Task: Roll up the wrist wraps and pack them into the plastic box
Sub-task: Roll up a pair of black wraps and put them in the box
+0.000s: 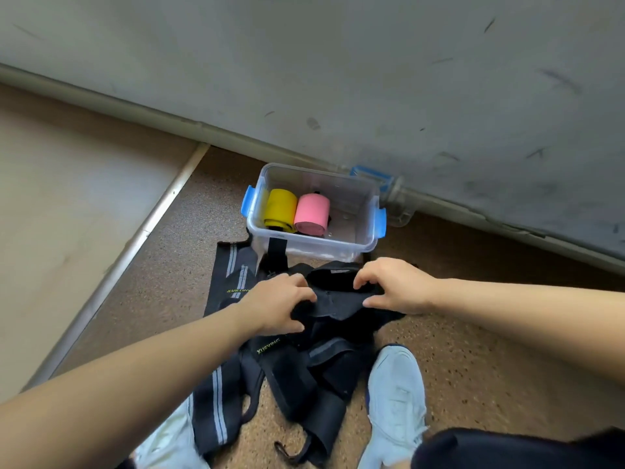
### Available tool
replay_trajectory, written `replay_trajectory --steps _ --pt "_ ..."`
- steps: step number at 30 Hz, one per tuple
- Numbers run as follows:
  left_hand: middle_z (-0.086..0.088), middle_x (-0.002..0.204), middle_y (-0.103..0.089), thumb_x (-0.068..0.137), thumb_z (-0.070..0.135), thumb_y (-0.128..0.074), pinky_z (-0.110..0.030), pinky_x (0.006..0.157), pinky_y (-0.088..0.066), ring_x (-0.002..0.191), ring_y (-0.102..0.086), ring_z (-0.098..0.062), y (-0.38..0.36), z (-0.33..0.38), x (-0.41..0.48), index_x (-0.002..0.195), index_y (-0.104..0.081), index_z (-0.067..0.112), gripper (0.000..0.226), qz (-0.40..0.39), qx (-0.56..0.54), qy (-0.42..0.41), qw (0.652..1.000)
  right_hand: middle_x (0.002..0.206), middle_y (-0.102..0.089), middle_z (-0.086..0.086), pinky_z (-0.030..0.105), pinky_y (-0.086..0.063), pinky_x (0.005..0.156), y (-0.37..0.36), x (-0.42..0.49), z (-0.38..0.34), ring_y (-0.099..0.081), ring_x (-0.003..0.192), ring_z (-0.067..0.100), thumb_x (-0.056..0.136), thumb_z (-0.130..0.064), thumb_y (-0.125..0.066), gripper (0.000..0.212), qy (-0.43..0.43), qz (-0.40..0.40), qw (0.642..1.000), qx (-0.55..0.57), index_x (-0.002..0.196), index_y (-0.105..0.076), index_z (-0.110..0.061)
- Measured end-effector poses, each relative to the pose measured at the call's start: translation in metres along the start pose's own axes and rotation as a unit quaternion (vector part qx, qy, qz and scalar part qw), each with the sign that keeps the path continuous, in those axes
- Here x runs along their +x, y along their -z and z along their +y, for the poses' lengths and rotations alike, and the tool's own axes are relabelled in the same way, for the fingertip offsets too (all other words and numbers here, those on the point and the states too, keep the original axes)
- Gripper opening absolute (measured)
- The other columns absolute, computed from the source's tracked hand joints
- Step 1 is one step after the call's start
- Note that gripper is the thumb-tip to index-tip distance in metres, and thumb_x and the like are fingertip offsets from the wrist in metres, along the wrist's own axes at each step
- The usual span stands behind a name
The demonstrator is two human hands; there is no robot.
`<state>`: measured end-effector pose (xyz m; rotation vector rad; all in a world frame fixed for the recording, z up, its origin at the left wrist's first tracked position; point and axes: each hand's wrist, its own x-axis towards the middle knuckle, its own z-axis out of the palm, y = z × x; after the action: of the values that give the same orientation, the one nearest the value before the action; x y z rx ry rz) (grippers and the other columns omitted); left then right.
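Left hand [277,304] and right hand [394,286] both pinch a soft black wrist wrap [338,304] atop a tangled floor pile [304,384]; its ends are buried. Just beyond, a clear rigid plastic box [321,249] holds a yellow roll [280,209] and a pink roll [311,214].

The box [331,247] is see-through with bright blue clips [381,222] on its sides. Inside it are a yellow roll [280,208] and a pink roll [311,213]. The wraps [304,367] in the lower middle of the frame are black, with grey stripes and small yellow-green letters. The floor [473,350] is brown with tiny light speckles. The wall [372,79] at the top is grey with dark scuff marks. The shoe [395,401] at the lower right is pale grey.
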<state>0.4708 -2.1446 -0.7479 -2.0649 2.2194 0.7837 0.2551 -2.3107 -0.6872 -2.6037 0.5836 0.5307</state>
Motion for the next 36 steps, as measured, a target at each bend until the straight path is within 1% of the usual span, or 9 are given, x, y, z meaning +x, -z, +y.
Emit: replay_trajectory --steps 7,10,14,21,24,27,30,33,36 --pt "0.008 0.105 -0.067 0.094 0.027 -0.070 -0.032 0.087 -0.051 0.100 -0.064 -0.013 -0.006 -0.003 -0.001 0.093 -0.072 0.023 0.005 0.138 -0.160 0.054 0.976 0.128 -0.065 -0.007 0.038 -0.040 0.104 -0.040 0.015 -0.003 -0.046 0.124 0.016 0.088 -0.045 -0.074 0.051 0.021 -0.015 1.000 -0.015 0.134 -0.060 -0.028" --pt "0.004 0.103 -0.069 0.096 0.013 -0.068 -0.018 0.084 -0.047 0.094 -0.064 -0.005 0.018 -0.003 0.001 0.088 -0.068 0.013 0.008 0.162 -0.387 0.105 0.902 0.128 -0.066 -0.008 0.040 -0.035 0.107 -0.040 0.029 -0.011 -0.055 0.122 0.014 0.091 -0.042 -0.071 0.047 0.000 0.003 0.999 0.047 0.134 -0.061 -0.026" --pt "-0.012 0.083 -0.062 0.101 0.008 -0.061 -0.031 0.073 -0.057 0.078 -0.061 -0.019 0.054 -0.014 0.005 0.088 -0.063 0.012 0.013 0.217 -0.544 0.168 0.793 0.104 -0.073 -0.006 0.031 -0.050 0.090 -0.017 0.036 -0.013 -0.066 0.098 0.007 0.095 -0.022 -0.070 0.007 0.001 0.030 0.974 0.224 0.101 -0.069 -0.024" --pt "-0.014 0.085 -0.065 0.101 0.009 -0.061 -0.032 0.061 -0.057 0.069 -0.064 -0.023 0.104 -0.028 -0.010 0.088 -0.063 0.012 0.014 0.320 -0.544 0.225 0.742 0.093 -0.078 -0.008 0.018 -0.052 0.074 0.042 0.011 -0.004 -0.067 0.077 0.001 0.087 -0.016 -0.079 0.014 -0.007 -0.108 0.969 0.221 0.098 -0.074 -0.023" --pt "-0.010 0.081 -0.066 0.100 0.011 -0.062 -0.025 0.051 -0.055 0.064 -0.064 -0.020 0.121 -0.037 -0.024 0.089 -0.063 0.012 0.012 0.326 -0.513 0.228 0.760 0.085 -0.075 -0.010 0.019 -0.049 0.071 0.052 -0.005 -0.006 -0.060 0.071 0.000 0.092 -0.028 -0.075 0.006 -0.017 -0.100 0.975 0.199 0.087 -0.072 -0.026" --pt "-0.012 0.083 -0.068 0.101 0.013 -0.062 -0.021 0.046 -0.051 0.058 -0.068 -0.018 0.127 -0.044 -0.037 0.088 -0.064 0.013 0.012 0.326 -0.478 0.236 0.781 0.075 -0.064 -0.009 0.022 -0.045 0.066 0.075 -0.014 -0.011 -0.054 0.067 0.004 0.096 -0.036 -0.070 0.023 -0.028 -0.057 0.986 0.153 0.082 -0.067 -0.017" --pt "-0.014 0.087 -0.069 0.101 0.013 -0.062 -0.023 0.052 -0.055 0.062 -0.069 -0.016 0.129 -0.041 -0.045 0.089 -0.064 0.014 0.012 0.310 -0.483 0.219 0.789 0.076 -0.055 -0.010 0.022 -0.040 0.064 0.089 -0.017 -0.013 -0.052 0.074 0.012 0.096 -0.041 -0.068 0.027 -0.056 -0.018 0.998 0.016 0.083 -0.058 -0.019" --pt "-0.008 0.088 -0.070 0.101 0.009 -0.060 -0.035 0.079 -0.059 0.082 -0.069 -0.019 0.129 -0.025 -0.049 0.092 -0.065 0.013 0.011 0.227 -0.511 0.132 0.819 0.111 -0.062 -0.008 0.024 -0.045 0.087 0.080 -0.016 -0.018 -0.059 0.100 0.012 0.090 -0.041 -0.074 0.046 -0.081 -0.009 0.996 0.044 0.129 -0.060 -0.020" --pt "-0.006 0.085 -0.071 0.101 0.004 -0.059 -0.028 0.079 -0.057 0.080 -0.069 -0.014 0.124 -0.007 -0.048 0.093 -0.064 0.009 0.011 0.163 -0.533 0.056 0.829 0.141 -0.051 -0.013 0.020 -0.037 0.103 0.066 -0.008 -0.044 -0.049 0.125 0.003 0.089 -0.035 -0.078 0.076 -0.020 0.027 0.979 0.199 0.153 -0.040 -0.025"
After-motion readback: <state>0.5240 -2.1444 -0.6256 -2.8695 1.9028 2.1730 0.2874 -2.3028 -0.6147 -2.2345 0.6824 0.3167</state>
